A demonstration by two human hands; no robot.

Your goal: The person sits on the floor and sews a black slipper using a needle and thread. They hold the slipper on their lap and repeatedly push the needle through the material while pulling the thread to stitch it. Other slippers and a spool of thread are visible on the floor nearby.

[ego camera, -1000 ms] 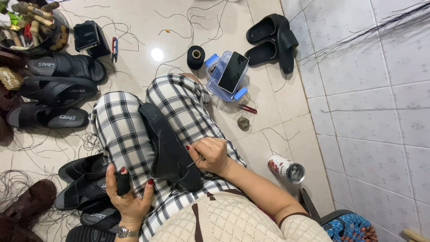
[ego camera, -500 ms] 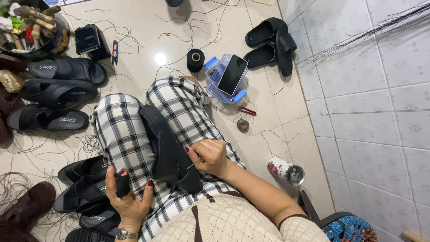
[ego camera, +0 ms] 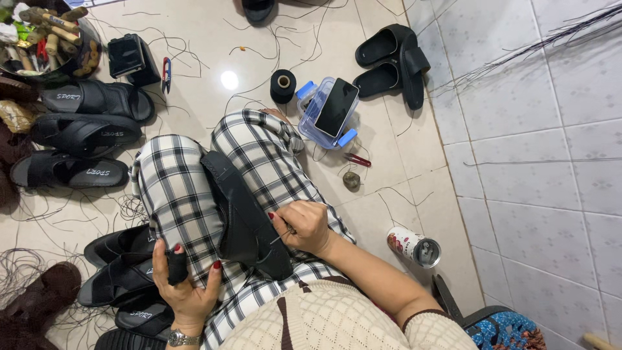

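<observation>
A black shoe (ego camera: 243, 223) lies across my lap on black-and-white checked trousers (ego camera: 175, 188). My right hand (ego camera: 303, 227) rests on the shoe's near end and pinches a thin needle-like tool (ego camera: 282, 237) with its tip at the shoe's edge. My left hand (ego camera: 186, 285), with a watch on the wrist, lies on my left thigh. Its fingers are closed around a small black object (ego camera: 177, 267).
On the floor are a black thread spool (ego camera: 282, 85), a clear box with a phone on it (ego camera: 329, 111), black slides (ego camera: 392, 61), several black sandals (ego camera: 84, 129), small scissors (ego camera: 166, 71), a can (ego camera: 414, 246) and loose threads. A tiled wall (ego camera: 551, 181) stands at the right.
My right hand has shifted slightly lower along the shoe with the tool. My left hand keeps its grip in the same place.
</observation>
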